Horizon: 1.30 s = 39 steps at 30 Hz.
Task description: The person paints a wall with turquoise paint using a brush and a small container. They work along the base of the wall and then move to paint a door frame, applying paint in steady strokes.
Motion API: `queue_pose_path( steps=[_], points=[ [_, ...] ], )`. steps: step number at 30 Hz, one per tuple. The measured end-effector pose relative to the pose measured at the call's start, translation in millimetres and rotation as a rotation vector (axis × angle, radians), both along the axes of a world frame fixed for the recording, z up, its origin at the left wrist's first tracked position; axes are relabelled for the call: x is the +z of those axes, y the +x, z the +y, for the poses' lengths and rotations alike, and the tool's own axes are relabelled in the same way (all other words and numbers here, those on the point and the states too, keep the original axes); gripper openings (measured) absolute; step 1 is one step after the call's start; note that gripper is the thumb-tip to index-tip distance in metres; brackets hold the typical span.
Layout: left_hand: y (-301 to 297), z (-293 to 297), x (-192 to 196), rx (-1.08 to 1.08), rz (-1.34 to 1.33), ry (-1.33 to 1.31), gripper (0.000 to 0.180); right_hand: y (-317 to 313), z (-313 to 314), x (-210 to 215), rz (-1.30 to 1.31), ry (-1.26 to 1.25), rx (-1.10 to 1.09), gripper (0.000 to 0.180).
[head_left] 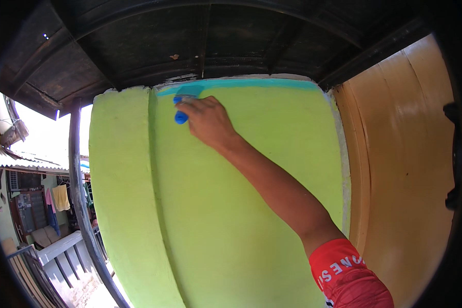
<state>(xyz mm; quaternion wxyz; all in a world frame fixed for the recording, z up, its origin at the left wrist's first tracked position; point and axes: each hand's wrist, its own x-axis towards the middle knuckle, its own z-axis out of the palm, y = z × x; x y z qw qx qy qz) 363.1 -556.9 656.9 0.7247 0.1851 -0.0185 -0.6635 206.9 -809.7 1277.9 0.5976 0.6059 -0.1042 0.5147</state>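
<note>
Wall (231, 215), centre of the frame: lime green, plain, with a white edge on its right side. Painted band (251, 83) along the wall's top: turquoise-blue. Brush (181, 108) in my right hand (206, 122), upper centre: bright blue handle, turquoise on the bristles. My sleeve (349, 280), lower right: red with white lettering. Door (405, 174), right of the frame: glossy ochre-yellow. Ceiling (200, 36), top: dark brown to black boards. Hanging cloth (61, 197), lower left: yellow.
</note>
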Motion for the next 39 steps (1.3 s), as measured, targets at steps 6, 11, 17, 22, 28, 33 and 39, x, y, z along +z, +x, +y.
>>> queue_pose_path(
  steps=[6,11,17,22,28,33,39],
  points=[
    [21,1,-5,0.091,-0.039,0.169,0.045,32,8,-43,0.23,0.148,-0.009,0.043],
    [36,7,-10,0.102,-0.031,0.21,0.049,-6,61,-138,0.589,0.519,-0.181,0.045],
    [44,10,-15,0.102,-0.035,0.248,0.053,5,95,-77,0.411,0.766,0.051,0.028],
    [49,9,-16,0.098,-0.029,0.26,0.057,20,77,43,-0.02,0.495,0.088,0.019],
    [55,13,-24,0.084,-0.024,0.273,0.062,27,44,-26,0.304,0.185,-0.12,0.035],
    [61,22,-31,0.071,0.014,0.268,0.071,-1,64,-177,0.703,0.521,0.027,0.039],
    [70,25,-21,0.111,-0.049,0.278,0.07,-16,89,-146,0.279,0.873,0.085,0.032]
  ],
)
